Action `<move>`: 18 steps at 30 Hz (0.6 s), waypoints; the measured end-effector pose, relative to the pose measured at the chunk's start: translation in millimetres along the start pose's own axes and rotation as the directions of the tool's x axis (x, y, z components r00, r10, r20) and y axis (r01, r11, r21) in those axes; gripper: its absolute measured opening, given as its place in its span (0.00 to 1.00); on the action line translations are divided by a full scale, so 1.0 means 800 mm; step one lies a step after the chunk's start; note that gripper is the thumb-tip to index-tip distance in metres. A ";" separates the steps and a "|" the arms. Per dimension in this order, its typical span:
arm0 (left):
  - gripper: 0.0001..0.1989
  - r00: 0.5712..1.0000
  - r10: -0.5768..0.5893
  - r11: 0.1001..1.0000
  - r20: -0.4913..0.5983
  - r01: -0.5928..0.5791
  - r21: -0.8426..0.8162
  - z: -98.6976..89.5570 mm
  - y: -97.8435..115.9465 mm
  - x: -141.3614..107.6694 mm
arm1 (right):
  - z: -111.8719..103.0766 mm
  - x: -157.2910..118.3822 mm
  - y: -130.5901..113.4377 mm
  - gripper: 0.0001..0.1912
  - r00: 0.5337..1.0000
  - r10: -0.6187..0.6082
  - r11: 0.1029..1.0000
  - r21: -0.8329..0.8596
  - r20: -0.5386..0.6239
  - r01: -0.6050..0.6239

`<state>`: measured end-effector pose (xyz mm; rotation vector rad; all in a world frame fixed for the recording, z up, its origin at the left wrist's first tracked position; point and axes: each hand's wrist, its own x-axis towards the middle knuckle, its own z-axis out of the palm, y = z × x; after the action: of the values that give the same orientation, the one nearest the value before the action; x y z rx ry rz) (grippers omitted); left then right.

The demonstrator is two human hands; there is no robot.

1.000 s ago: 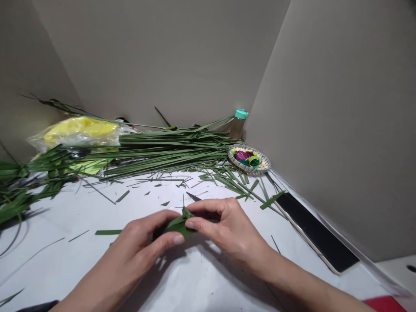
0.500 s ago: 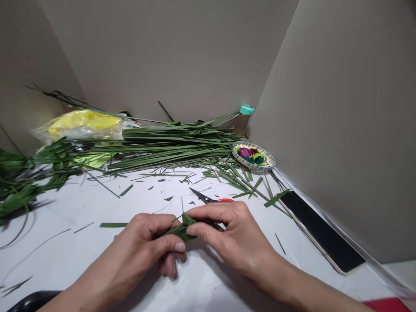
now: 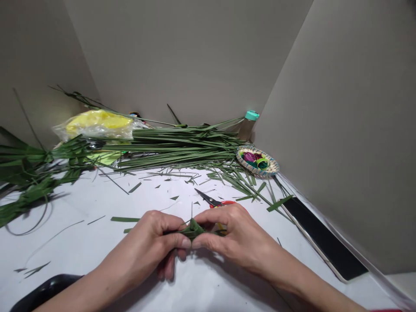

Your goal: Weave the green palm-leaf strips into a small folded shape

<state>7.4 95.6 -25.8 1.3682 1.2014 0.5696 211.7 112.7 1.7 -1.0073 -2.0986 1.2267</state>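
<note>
A folded green leaf strip [image 3: 192, 228] is pinched between both hands above the white tabletop. My left hand [image 3: 159, 236] is closed on its left end, thumb on top and fingers curled beneath. From the right, my right hand [image 3: 227, 229] grips the other side between thumb and forefinger, the thumb tips almost touching. A thin strand sticks up from the folded part. Just behind my right hand lie scissors [image 3: 211, 200] with dark blades and red handles, partly covered by that hand.
Long green leaf strips [image 3: 182, 143] lie stacked at the back, beside a yellow item in a plastic bag [image 3: 97, 123]. At right are a small woven basket [image 3: 276, 167], a teal-capped bottle [image 3: 251, 116] and a phone [image 3: 325, 238]. Leaf scraps litter the table; a black object [image 3: 48, 290] sits front left.
The view has shifted a little, so the scene sits farther right. Both hands still hold the leaf; my right thumb has moved closer to my left thumb.
</note>
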 end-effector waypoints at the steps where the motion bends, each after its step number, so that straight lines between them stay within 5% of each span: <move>1: 0.12 1.000 0.006 1.000 0.003 -0.006 0.017 0.001 -0.001 -0.001 | 0.001 -0.001 0.000 0.10 1.000 0.007 1.000 -0.008 -0.001 -0.007; 18: 0.19 0.982 0.184 0.925 -0.048 -0.157 0.347 -0.003 0.010 -0.005 | 0.010 0.003 0.017 0.05 0.982 0.114 0.983 0.159 -0.150 -0.090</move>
<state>6.7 94.8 -17.0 1.7728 1.2955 0.5586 209.6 114.8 -14.1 -1.1163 -1.8234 1.2902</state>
